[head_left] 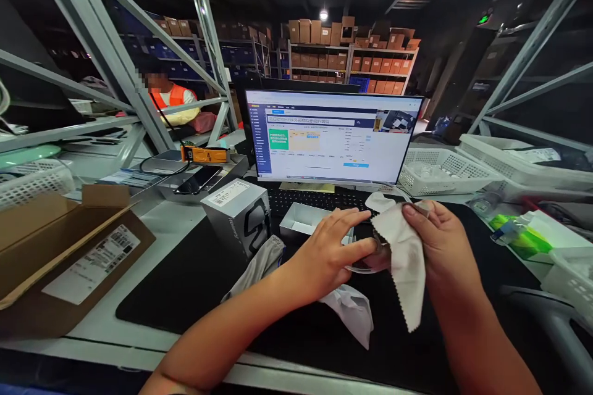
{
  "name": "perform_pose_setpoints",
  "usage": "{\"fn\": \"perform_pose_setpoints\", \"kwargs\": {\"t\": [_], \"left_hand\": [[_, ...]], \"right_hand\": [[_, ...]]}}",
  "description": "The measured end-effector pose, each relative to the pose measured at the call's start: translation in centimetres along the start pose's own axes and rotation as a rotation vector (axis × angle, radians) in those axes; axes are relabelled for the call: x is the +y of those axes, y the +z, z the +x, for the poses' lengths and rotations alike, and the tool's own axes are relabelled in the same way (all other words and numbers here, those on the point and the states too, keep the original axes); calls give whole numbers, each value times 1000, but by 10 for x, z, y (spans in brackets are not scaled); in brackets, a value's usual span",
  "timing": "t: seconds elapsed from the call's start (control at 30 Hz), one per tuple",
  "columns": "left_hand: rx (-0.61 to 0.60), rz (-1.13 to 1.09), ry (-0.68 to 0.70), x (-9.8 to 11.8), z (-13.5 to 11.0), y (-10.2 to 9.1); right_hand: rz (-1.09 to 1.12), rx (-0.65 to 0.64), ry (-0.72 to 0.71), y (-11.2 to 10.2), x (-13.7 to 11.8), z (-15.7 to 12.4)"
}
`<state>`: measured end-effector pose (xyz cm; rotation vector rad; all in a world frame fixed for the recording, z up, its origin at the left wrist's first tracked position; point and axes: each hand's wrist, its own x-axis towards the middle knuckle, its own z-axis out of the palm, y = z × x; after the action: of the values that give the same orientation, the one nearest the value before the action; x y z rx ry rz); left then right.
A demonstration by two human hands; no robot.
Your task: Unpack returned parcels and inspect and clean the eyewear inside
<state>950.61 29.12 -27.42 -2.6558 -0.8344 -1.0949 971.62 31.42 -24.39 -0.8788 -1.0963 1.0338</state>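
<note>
Presumably to steady it, my left fingers clasp the lens while my right fingers pinch the cloth up top, so it hangs.

Bare hands, bare forearms

The cloth is showing plain white, the mat solid black, the box silver-grey with black print; the glossy piece, partly hidden, is looking perhaps brownish.
</note>
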Motion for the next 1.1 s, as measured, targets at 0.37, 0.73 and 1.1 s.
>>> {"fn": "perform_pose_setpoints", "kwargs": {"t": [0.37,0.73,1.1], "left_hand": [[465,71,-84,-4,-7,26],[416,269,151,-9,-5,31],[429,229,-8,-8,-9,13]], "right_hand": [[125,22,-52,56,56,-43],[411,-54,210,27,14,-4],[126,-82,-107,50,49,-36]]}}
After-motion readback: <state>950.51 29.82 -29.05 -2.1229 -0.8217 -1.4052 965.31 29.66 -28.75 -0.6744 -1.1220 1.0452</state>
